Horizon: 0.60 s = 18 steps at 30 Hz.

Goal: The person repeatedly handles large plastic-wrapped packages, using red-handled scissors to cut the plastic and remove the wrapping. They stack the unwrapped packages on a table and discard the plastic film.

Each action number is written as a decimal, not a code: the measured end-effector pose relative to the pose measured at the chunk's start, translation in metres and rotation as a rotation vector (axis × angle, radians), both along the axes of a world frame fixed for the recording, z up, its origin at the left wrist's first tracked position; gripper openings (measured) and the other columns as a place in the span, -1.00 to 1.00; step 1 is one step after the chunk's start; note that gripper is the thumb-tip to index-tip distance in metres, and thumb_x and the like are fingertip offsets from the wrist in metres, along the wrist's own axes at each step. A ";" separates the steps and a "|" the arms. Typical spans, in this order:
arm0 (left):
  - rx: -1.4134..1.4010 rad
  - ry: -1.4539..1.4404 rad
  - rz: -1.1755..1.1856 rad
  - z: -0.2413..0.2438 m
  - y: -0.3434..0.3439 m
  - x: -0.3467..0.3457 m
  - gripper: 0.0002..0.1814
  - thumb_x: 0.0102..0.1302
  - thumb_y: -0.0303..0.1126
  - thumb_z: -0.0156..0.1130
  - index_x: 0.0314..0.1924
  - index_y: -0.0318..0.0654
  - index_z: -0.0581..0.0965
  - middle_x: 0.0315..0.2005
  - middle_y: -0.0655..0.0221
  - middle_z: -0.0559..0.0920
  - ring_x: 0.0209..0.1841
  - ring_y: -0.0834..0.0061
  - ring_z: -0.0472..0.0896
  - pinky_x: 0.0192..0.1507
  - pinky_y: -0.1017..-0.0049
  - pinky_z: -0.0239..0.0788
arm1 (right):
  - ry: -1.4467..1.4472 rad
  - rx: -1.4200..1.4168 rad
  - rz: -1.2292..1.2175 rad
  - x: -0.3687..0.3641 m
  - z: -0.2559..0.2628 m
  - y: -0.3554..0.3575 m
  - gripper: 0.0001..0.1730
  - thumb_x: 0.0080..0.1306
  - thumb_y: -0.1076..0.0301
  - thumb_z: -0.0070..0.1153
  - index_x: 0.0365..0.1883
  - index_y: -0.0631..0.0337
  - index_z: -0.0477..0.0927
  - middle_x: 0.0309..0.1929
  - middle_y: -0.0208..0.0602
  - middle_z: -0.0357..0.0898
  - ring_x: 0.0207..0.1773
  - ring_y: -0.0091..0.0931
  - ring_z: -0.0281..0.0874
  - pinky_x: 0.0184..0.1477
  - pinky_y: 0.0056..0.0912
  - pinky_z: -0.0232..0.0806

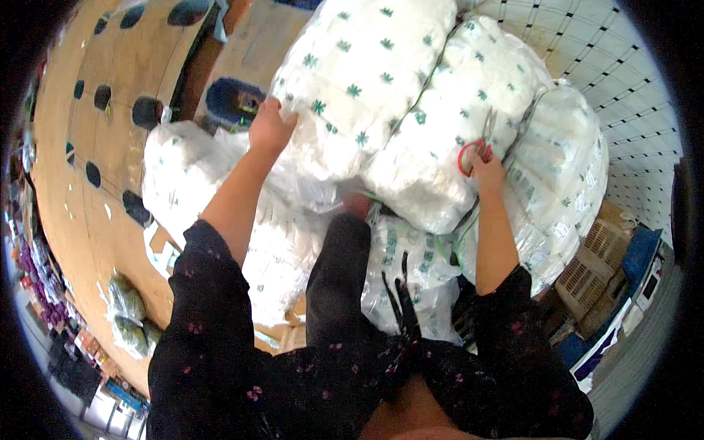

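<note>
Large bales in clear plastic film printed with green leaf marks fill the space before me. My left hand (270,127) grips the plastic film at the left edge of the big upper bale (363,60). My right hand (487,169) holds scissors (483,151) with red handle loops, their blades pointing up and away over the middle bale (478,82). Dark bands run along the creases between the bulging sections. A thin green strap (467,234) shows below my right hand. My dark-trousered leg (338,269) reaches forward, its foot blurred against the bales.
A wooden table (118,55) with dark oval cutouts stretches along the left. Bundles in clear wrap (129,313) lie on its near part. More white bales (187,165) sit at left. Brown crates (591,258) stand at right beside a white wall (627,88) with dark dots.
</note>
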<state>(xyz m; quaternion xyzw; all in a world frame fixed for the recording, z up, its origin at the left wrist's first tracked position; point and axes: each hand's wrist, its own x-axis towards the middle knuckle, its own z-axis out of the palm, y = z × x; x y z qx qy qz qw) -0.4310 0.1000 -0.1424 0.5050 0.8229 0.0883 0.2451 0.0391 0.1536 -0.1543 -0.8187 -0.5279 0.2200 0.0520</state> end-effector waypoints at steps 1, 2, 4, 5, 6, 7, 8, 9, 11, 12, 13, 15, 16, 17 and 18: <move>0.011 0.009 -0.005 0.006 0.003 0.003 -0.52 0.05 -0.14 0.28 -0.15 -0.23 0.31 -0.17 0.10 0.45 -0.15 0.06 0.47 -0.18 0.20 0.33 | 0.031 -0.021 -0.032 -0.001 0.001 0.004 -0.41 -0.01 0.03 0.22 -0.15 0.33 0.48 -0.24 0.00 0.54 -0.15 -0.18 0.50 -0.06 -0.25 0.31; 0.005 0.015 -0.020 0.012 0.008 0.006 -0.50 0.04 -0.13 0.29 -0.15 -0.23 0.30 -0.17 0.11 0.43 -0.14 0.06 0.47 -0.18 0.20 0.33 | -0.028 0.011 0.030 0.002 0.004 0.005 -0.43 0.00 0.06 0.20 -0.14 0.33 0.48 -0.21 0.02 0.53 -0.13 -0.16 0.49 -0.04 -0.24 0.30; 0.059 0.025 -0.052 0.020 0.009 0.011 -0.47 0.01 -0.11 0.32 -0.15 -0.22 0.29 -0.17 0.12 0.43 -0.13 0.07 0.47 -0.17 0.20 0.34 | -0.145 0.061 0.163 -0.012 0.021 -0.004 -0.45 0.02 0.11 0.18 -0.11 0.34 0.47 -0.16 0.05 0.51 -0.09 -0.13 0.46 0.01 -0.21 0.28; 0.078 0.010 -0.069 0.022 0.014 0.015 -0.47 -0.01 -0.11 0.33 -0.16 -0.22 0.30 -0.18 0.10 0.42 -0.15 0.06 0.47 -0.18 0.20 0.34 | -0.134 0.042 0.221 -0.015 0.032 -0.007 -0.45 0.02 0.17 0.16 -0.08 0.35 0.44 -0.14 0.07 0.49 -0.07 -0.11 0.44 0.03 -0.19 0.27; 0.124 0.017 -0.094 0.025 0.018 0.019 -0.46 -0.03 -0.15 0.34 -0.14 -0.21 0.31 -0.18 0.12 0.42 -0.14 0.07 0.46 -0.15 0.21 0.33 | -0.123 0.017 0.279 -0.017 0.046 -0.009 -0.45 0.02 0.23 0.13 -0.04 0.36 0.41 -0.12 0.09 0.47 -0.04 -0.09 0.42 0.04 -0.18 0.25; 0.167 0.027 -0.119 0.029 0.024 0.024 -0.46 -0.06 -0.19 0.34 -0.12 -0.21 0.32 -0.18 0.13 0.43 -0.12 0.08 0.45 -0.13 0.22 0.32 | -0.111 -0.009 0.338 -0.023 0.058 -0.008 -0.44 0.02 0.29 0.11 -0.01 0.37 0.38 -0.10 0.11 0.44 -0.02 -0.07 0.39 0.06 -0.16 0.24; 0.235 0.052 -0.179 0.035 0.029 0.028 -0.45 -0.08 -0.22 0.34 -0.10 -0.19 0.33 -0.16 0.15 0.42 -0.09 0.10 0.43 -0.10 0.22 0.29 | -0.069 0.074 0.399 -0.040 0.074 -0.007 -0.48 0.02 0.34 0.10 -0.03 0.37 0.40 -0.03 0.09 0.40 0.05 -0.09 0.34 0.10 -0.17 0.20; 0.301 0.066 -0.246 0.042 0.036 0.035 -0.44 -0.10 -0.25 0.33 -0.07 -0.18 0.34 -0.13 0.17 0.41 -0.06 0.12 0.41 -0.07 0.22 0.27 | -0.021 0.130 0.467 -0.056 0.081 -0.001 -0.51 0.04 0.35 0.10 -0.04 0.36 0.41 -0.02 0.06 0.40 0.06 -0.10 0.33 0.11 -0.19 0.20; 0.376 0.107 -0.353 0.048 0.050 0.051 -0.41 -0.12 -0.31 0.31 -0.01 -0.13 0.35 -0.08 0.20 0.38 0.01 0.17 0.36 -0.01 0.22 0.22 | 0.106 0.203 0.603 -0.098 0.085 0.021 -0.59 0.06 0.38 0.11 -0.09 0.30 0.47 0.02 -0.01 0.38 0.11 -0.16 0.31 0.13 -0.25 0.19; 0.383 0.135 -0.388 0.049 0.059 0.056 -0.39 -0.13 -0.33 0.30 0.02 -0.10 0.35 -0.04 0.21 0.37 0.04 0.19 0.33 0.01 0.22 0.19 | 0.264 0.218 0.653 -0.126 0.084 0.038 -0.60 0.06 0.40 0.12 -0.08 0.27 0.47 0.04 -0.04 0.37 0.10 -0.18 0.31 0.14 -0.27 0.19; 0.397 0.153 -0.434 0.047 0.072 0.062 -0.36 -0.14 -0.35 0.29 0.05 -0.08 0.35 -0.01 0.23 0.35 0.07 0.21 0.31 0.04 0.21 0.16 | 0.273 0.332 0.778 -0.140 0.063 0.054 -0.60 0.05 0.42 0.12 -0.09 0.26 0.47 0.04 -0.06 0.37 0.10 -0.18 0.31 0.14 -0.27 0.20; 0.288 0.218 -0.412 0.028 0.099 0.059 -0.26 -0.08 -0.31 0.31 0.18 -0.02 0.26 0.16 0.20 0.20 0.18 0.10 0.21 0.12 0.10 0.10 | 0.273 0.320 0.994 -0.184 0.046 0.093 -0.54 0.03 0.43 0.10 -0.04 0.23 0.44 0.07 -0.07 0.35 0.15 -0.20 0.27 0.15 -0.27 0.18; 0.279 0.294 -0.385 0.019 0.112 0.058 -0.29 -0.06 -0.32 0.28 0.17 -0.04 0.26 0.14 0.20 0.23 0.17 0.09 0.23 0.11 0.13 0.13 | 0.310 0.381 1.088 -0.200 0.035 0.108 -0.53 0.00 0.44 0.11 -0.05 0.24 0.44 0.05 -0.09 0.36 0.15 -0.21 0.27 0.13 -0.27 0.19; 0.267 0.373 -0.357 0.011 0.122 0.054 -0.31 -0.04 -0.34 0.26 0.16 -0.05 0.27 0.12 0.19 0.26 0.17 0.09 0.24 0.10 0.16 0.16 | 0.266 0.400 1.181 -0.218 0.028 0.121 -0.53 -0.02 0.44 0.11 -0.06 0.23 0.44 0.03 -0.12 0.37 0.14 -0.24 0.28 0.12 -0.27 0.18; 0.212 0.341 -0.331 0.005 0.132 0.049 -0.37 -0.02 -0.36 0.21 0.13 -0.07 0.29 0.11 0.17 0.27 0.15 0.09 0.27 0.08 0.19 0.18 | 0.216 0.419 1.273 -0.229 0.024 0.132 -0.53 -0.03 0.43 0.11 -0.07 0.22 0.45 0.01 -0.15 0.38 0.14 -0.27 0.29 0.12 -0.27 0.17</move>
